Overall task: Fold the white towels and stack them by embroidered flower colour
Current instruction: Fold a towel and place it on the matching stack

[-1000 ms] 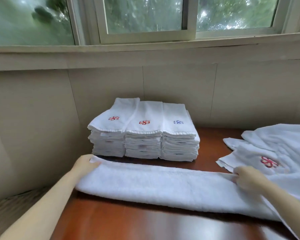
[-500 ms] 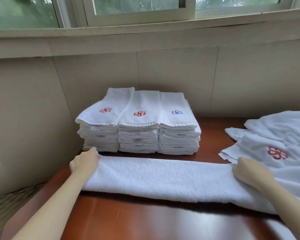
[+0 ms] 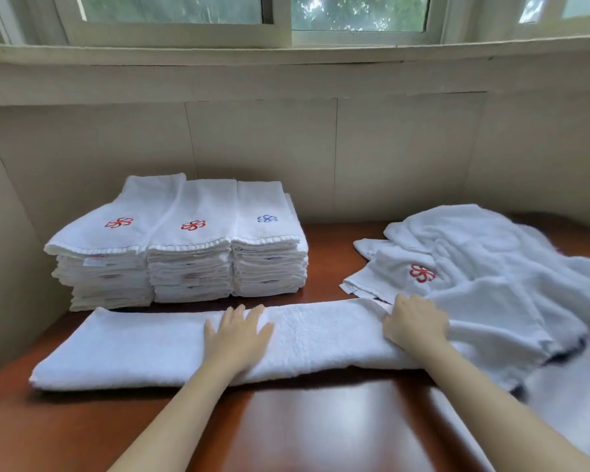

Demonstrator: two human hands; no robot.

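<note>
A long towel [image 3: 133,345], folded into a narrow strip, is lying crosswise on the near part of the red-brown table [image 3: 321,424]; the left hand [image 3: 237,337] is resting palm down on the strip's middle, its fingers [image 3: 249,315] lying straight and slightly apart, pressing flat on the cloth and gripping nothing; the right hand [image 3: 416,323] is sitting on the strip's right end, its fingers [image 3: 401,303] lying close together and bending over the cloth with the tips hidden, so I cannot tell whether they are pinching the towel or only pressing on it; just behind the strip three stacks of folded towels are standing side by side, touching one another, close to the wall [image 3: 389,158]; the left stack [image 3: 103,270] and the middle stack [image 3: 189,267] are each showing a red flower on top, and the right stack [image 3: 268,264] is showing a blue one; a loose heap [image 3: 498,264] of unfolded white towels is lying at the right of the table, apart from the stacks and meeting the strip's right end, with a red flower [image 3: 422,273] showing on a towel at its front left; a window [image 3: 355,11] is running along the top above the wall
</note>
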